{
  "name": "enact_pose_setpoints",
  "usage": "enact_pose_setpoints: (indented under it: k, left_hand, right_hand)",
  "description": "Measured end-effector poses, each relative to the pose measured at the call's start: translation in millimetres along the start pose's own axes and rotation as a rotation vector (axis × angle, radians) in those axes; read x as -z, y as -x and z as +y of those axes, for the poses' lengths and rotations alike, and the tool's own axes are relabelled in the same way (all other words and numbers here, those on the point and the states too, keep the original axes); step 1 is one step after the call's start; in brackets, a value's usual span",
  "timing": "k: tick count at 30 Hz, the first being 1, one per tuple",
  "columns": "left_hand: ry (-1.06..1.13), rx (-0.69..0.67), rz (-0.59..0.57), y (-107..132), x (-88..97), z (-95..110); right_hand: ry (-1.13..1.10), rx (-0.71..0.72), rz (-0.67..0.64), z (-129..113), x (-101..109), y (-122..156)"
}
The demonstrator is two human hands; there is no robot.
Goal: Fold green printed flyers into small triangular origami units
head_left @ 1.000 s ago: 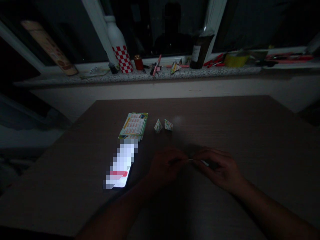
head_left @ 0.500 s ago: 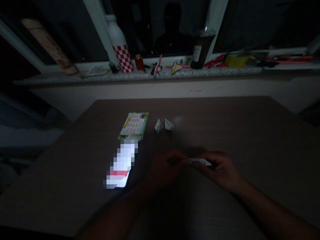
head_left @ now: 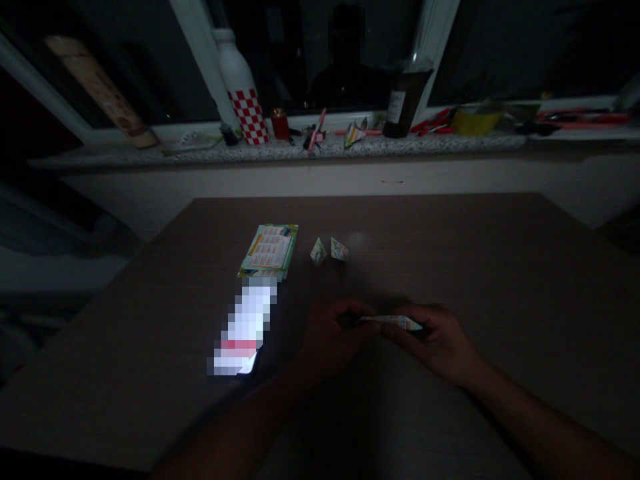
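A narrow piece of folded printed paper (head_left: pixel 404 323) is held between my two hands, low over the table. My left hand (head_left: pixel 335 333) pinches its left end, thumb below and fingers above. At the other end my right hand (head_left: pixel 440 340) grips it between thumb and fingers, with a pointed tip showing at the palm side. Beyond the hands, two small folded paper pieces (head_left: pixel 319 252) stand side by side on the table. To their left lies a stack of printed leaflets (head_left: pixel 270 248) with green edges.
A lit phone (head_left: pixel 245 327) lies left of my hands on the brown wooden table (head_left: pixel 475 247). Along the granite windowsill (head_left: pixel 310 157) stand a white bottle with red checks (head_left: pixel 247 110), a dark bag (head_left: pixel 400 107), a tall tube (head_left: pixel 100 93) and pens.
My left fingers have shifted a little on the paper, so more of its left end shows. My right hand holds nearly the same place.
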State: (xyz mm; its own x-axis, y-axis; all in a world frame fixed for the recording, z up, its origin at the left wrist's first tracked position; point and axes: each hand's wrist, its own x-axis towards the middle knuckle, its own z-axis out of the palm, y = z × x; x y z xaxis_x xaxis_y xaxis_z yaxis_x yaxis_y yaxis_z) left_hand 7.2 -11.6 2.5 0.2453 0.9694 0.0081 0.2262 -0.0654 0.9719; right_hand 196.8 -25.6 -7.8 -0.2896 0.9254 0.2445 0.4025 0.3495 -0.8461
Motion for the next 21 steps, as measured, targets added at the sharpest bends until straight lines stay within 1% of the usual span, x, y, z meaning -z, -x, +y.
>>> enact_pose_setpoints:
  k: [4, 7, 10, 13, 18, 21]
  left_hand:
    - [0.132, 0.085, 0.023, -2.2, -1.5, -1.4]
    - [0.180, 0.117, 0.028, -3.9, -1.4, 0.8]
    - [0.199, 0.114, 0.023, -4.3, 0.4, 3.5]
    - [0.210, 0.098, 0.009, -3.9, 3.0, 4.5]
    - [0.210, 0.106, 0.005, -4.0, 4.8, 5.2]
    - [0.203, 0.112, 0.002, -4.5, 4.4, 5.0]
  right_hand:
    - [-0.017, -0.014, 0.045, -3.0, 2.1, -1.8]
    - [-0.030, -0.035, 0.057, -5.5, 4.2, -3.1]
    - [-0.064, -0.041, 0.027, -7.5, 6.7, -3.4]
    - [-0.082, 0.003, 0.016, -9.5, 8.8, -3.1]
    - [0.033, 0.046, 0.071, -13.3, 10.3, -1.3]
    - [0.059, 0.036, 0.067, -12.4, 10.6, -0.6]
